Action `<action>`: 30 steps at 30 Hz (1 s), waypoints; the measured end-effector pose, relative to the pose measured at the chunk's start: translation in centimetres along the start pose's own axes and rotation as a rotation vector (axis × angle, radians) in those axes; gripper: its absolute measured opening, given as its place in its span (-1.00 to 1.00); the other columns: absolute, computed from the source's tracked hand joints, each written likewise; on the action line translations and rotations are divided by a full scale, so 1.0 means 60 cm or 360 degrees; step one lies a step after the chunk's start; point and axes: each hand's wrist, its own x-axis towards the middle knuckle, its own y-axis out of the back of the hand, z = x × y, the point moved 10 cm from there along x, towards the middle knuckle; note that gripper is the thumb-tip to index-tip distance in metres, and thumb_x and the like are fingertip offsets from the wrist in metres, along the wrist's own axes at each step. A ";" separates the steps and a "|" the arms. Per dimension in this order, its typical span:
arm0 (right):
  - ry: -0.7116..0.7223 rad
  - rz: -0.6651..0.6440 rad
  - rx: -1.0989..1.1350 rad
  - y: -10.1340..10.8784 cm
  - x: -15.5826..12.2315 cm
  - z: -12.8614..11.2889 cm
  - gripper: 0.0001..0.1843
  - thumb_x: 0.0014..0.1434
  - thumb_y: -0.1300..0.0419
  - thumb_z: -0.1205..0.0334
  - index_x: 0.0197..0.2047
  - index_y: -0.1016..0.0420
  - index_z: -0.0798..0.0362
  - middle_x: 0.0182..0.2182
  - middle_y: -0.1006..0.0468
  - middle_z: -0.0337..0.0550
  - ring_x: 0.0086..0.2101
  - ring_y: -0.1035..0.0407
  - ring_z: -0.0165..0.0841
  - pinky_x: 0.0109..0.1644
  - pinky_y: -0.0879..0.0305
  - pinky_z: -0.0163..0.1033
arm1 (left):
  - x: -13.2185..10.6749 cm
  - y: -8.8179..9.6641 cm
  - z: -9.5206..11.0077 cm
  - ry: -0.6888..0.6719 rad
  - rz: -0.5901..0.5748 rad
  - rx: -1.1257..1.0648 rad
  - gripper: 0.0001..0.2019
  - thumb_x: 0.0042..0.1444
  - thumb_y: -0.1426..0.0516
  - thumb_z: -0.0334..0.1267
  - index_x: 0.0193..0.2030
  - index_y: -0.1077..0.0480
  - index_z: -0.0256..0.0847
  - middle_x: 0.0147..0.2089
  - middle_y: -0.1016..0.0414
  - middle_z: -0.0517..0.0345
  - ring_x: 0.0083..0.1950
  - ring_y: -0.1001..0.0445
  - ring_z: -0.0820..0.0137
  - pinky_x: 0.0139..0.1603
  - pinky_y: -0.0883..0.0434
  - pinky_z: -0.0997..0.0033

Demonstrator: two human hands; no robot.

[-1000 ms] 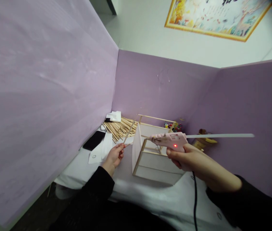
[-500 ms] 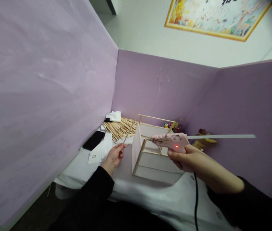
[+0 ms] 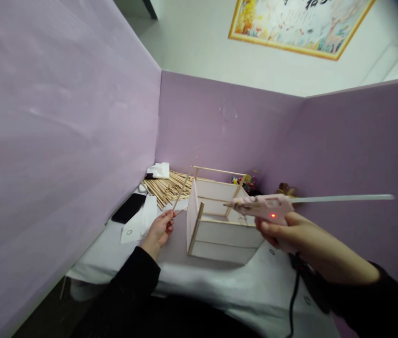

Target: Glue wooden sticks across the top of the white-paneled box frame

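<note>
My left hand (image 3: 161, 228) is closed, pinching a thin wooden stick (image 3: 182, 191) that slants up and away to the right. In my right hand (image 3: 283, 230) is a pale pink hot glue gun (image 3: 264, 206), its red light lit and a long white glue stick (image 3: 343, 199) jutting from its back. The gun's nozzle points left, over a small box-shaped model (image 3: 225, 239) of white panels edged with wooden sticks. The nozzle looks apart from the model's near left corner post. My left hand is just left of the model.
Behind my left hand lies a pile of wooden sticks (image 3: 165, 188). A black flat object (image 3: 129, 208) and white paper (image 3: 141, 224) rest on the white-covered table (image 3: 114, 256). Small colourful items (image 3: 250, 182) stand behind the model. Purple panels (image 3: 220, 122) enclose the table, and a black cord hangs below the gun.
The glue gun has drawn back to the right, away from the model's corner post. My left hand keeps its hold on the stick. The whole view has shifted slightly.
</note>
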 end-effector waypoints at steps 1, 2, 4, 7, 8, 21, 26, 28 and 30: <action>0.0023 0.0083 0.0046 0.026 -0.008 0.007 -0.55 -0.02 -0.35 -0.21 -0.44 -0.40 0.01 -0.56 -0.35 -0.21 -0.52 -0.16 -0.40 -0.45 -0.06 -0.23 | 0.000 0.000 0.001 0.0002 0.0006 0.0003 -0.84 0.04 -0.34 -0.48 -0.37 -0.43 -0.32 -0.42 -0.47 0.20 -0.59 -0.30 0.65 -0.69 -0.13 0.71; 0.0042 0.0165 0.0083 0.053 -0.017 0.015 -0.56 0.00 -0.34 -0.20 -0.43 -0.41 0.00 -0.54 -0.36 -0.19 -0.50 -0.18 -0.38 -0.44 -0.07 -0.22 | 0.000 0.000 0.001 0.0005 0.0011 0.0005 -0.85 0.04 -0.33 -0.49 -0.37 -0.43 -0.32 -0.42 -0.47 0.20 -0.59 -0.30 0.65 -0.70 -0.13 0.71; 0.0029 0.0285 0.0095 0.099 -0.031 0.038 -0.57 -0.03 -0.36 -0.21 -0.44 -0.43 -0.01 -0.53 -0.37 -0.18 -0.50 -0.18 -0.35 -0.44 -0.06 -0.20 | 0.000 -0.001 0.002 0.0010 0.0023 0.0007 -0.86 0.05 -0.31 -0.52 -0.37 -0.43 -0.33 -0.42 -0.47 0.19 -0.59 -0.30 0.65 -0.70 -0.14 0.71; -0.0015 0.0339 0.0037 0.141 -0.044 0.073 -0.52 -0.12 -0.38 -0.26 -0.45 -0.45 -0.02 -0.59 -0.34 -0.19 -0.54 -0.15 -0.35 -0.46 -0.03 -0.20 | -0.001 -0.002 0.005 0.0013 0.0045 0.0005 -0.89 0.08 -0.27 -0.55 -0.36 -0.43 -0.34 -0.43 -0.46 0.20 -0.60 -0.30 0.65 -0.71 -0.14 0.71; -0.0009 0.0332 0.0025 0.147 -0.047 0.080 -0.52 -0.13 -0.38 -0.26 -0.42 -0.47 -0.01 -0.60 -0.34 -0.20 -0.54 -0.15 -0.35 -0.45 -0.03 -0.19 | -0.001 -0.002 0.005 0.0015 0.0051 0.0006 -0.89 0.10 -0.25 -0.55 -0.36 -0.43 -0.34 -0.43 -0.46 0.21 -0.60 -0.30 0.65 -0.71 -0.14 0.71; -0.0058 0.0500 0.0220 0.175 -0.072 0.126 -0.54 -0.09 -0.42 -0.20 -0.43 -0.48 0.04 -0.58 -0.37 -0.23 -0.54 -0.18 -0.41 -0.47 -0.06 -0.26 | -0.003 -0.005 0.009 0.0015 0.0084 0.0069 -0.86 0.19 -0.12 -0.58 -0.36 -0.43 -0.36 -0.43 -0.44 0.19 -0.61 -0.27 0.64 -0.73 -0.14 0.71; -0.0073 0.0566 0.0346 0.180 -0.071 0.137 -0.50 -0.24 -0.49 -0.20 -0.45 -0.52 0.03 -0.59 -0.38 -0.22 -0.56 -0.19 -0.41 -0.50 -0.09 -0.27 | -0.003 -0.005 0.009 0.0017 0.0086 0.0063 -0.84 0.20 -0.10 -0.59 -0.36 -0.43 -0.37 -0.43 -0.44 0.18 -0.61 -0.28 0.64 -0.73 -0.15 0.71; -0.0073 0.0570 0.0335 0.180 -0.071 0.138 -0.52 -0.24 -0.48 -0.20 -0.47 -0.52 0.02 -0.60 -0.39 -0.21 -0.57 -0.19 -0.41 -0.52 -0.09 -0.27 | -0.004 -0.005 0.009 0.0019 0.0089 0.0062 -0.84 0.20 -0.09 -0.59 -0.35 -0.44 -0.38 -0.43 -0.44 0.17 -0.61 -0.28 0.64 -0.74 -0.14 0.71; -0.0063 0.0569 0.0288 0.181 -0.071 0.138 -0.54 -0.20 -0.46 -0.20 -0.50 -0.50 0.02 -0.60 -0.40 -0.20 -0.58 -0.19 -0.41 -0.53 -0.09 -0.26 | -0.004 -0.005 0.010 0.0018 0.0092 0.0060 -0.83 0.21 -0.09 -0.59 -0.35 -0.44 -0.38 -0.43 -0.45 0.17 -0.61 -0.29 0.64 -0.74 -0.15 0.71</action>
